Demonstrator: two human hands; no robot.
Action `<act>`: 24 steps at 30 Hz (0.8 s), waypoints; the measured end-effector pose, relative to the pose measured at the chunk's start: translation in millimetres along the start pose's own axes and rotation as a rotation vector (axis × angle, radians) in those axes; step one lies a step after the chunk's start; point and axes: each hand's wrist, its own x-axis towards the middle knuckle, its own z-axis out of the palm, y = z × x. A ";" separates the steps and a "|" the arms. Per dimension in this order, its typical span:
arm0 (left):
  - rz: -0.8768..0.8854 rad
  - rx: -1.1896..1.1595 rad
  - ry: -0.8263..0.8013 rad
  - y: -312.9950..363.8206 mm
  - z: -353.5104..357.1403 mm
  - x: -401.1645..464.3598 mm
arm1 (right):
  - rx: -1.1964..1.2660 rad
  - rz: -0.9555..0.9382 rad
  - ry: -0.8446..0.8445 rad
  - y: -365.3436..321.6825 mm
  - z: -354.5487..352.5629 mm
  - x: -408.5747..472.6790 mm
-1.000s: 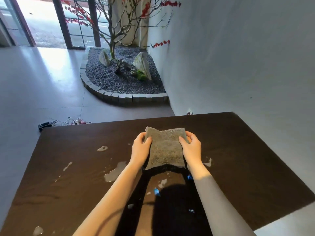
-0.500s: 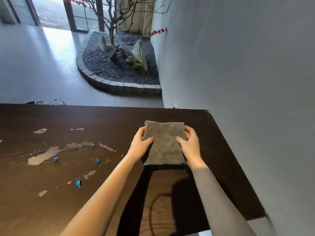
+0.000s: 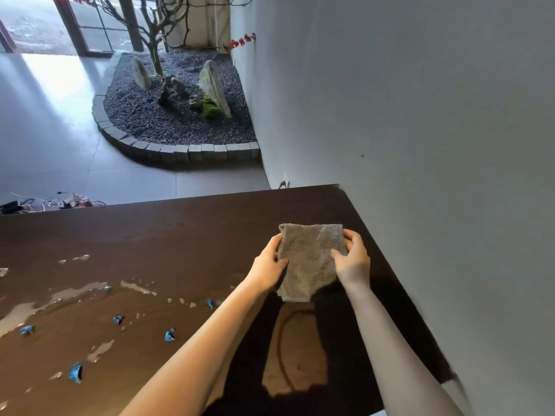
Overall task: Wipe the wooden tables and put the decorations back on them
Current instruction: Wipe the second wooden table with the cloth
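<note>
Grey cloth between left hand, right hand grip, above table.

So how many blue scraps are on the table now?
6 visible: one at the left edge, one lowest, one, one, one, one faint. Arms may hide more.

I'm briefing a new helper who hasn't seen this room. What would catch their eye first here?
Probably the grey cloth held over the dark wooden table near its right end, the left hand and right hand each with a grip on one side. Next, the pale wet patches and blue scraps strewn across the table's left part.
</note>
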 end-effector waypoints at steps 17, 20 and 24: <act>-0.285 0.021 0.007 -20.1 171.0 119.2 | -0.416 0.033 -0.032 122.8 -43.7 150.3; -0.322 0.129 0.036 -26.3 182.6 119.5 | -0.486 -0.039 -0.084 139.9 -42.0 154.3; -0.205 0.444 0.177 -24.5 190.0 110.7 | -0.658 -0.272 -0.104 154.4 -43.3 141.2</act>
